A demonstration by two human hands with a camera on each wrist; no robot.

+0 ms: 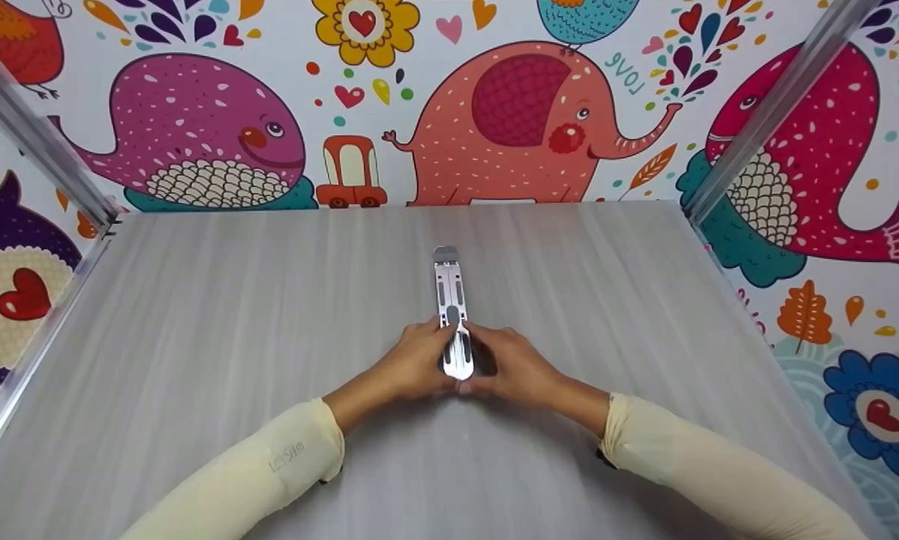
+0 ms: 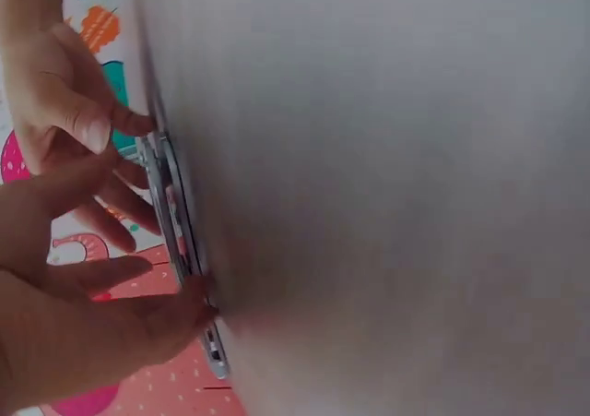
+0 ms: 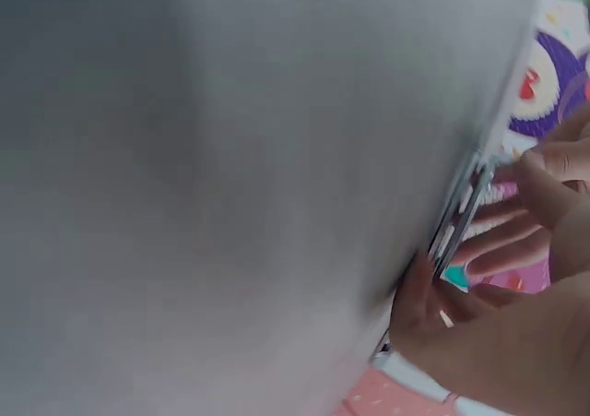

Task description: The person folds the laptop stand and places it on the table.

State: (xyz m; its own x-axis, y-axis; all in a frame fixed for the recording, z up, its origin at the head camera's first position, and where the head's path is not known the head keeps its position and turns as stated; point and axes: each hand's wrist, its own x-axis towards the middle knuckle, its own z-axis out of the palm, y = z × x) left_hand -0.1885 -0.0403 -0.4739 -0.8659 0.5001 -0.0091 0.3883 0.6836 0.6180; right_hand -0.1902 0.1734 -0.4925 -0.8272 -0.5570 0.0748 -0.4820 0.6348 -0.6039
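A slim silver metal laptop stand (image 1: 450,281), folded into a narrow bar, lies on the table, its length pointing away from me. My left hand (image 1: 419,365) grips its near part from the left, thumb and fingers against the side. From the right, my right hand (image 1: 521,369) holds the same part, with the fingertips of both hands close together at the near end. Two parallel rails of the folded stand (image 2: 169,204) show edge-on in the left wrist view. Some fingertips are hidden behind the stand and the hands.
The grey wood-grain table (image 1: 232,300) spreads out on every side of the hands. Behind it stands a wall panel (image 1: 269,22) printed with cartoon animals, with metal posts (image 1: 780,112) at the back corners. A metal rail (image 1: 37,360) runs along the left edge.
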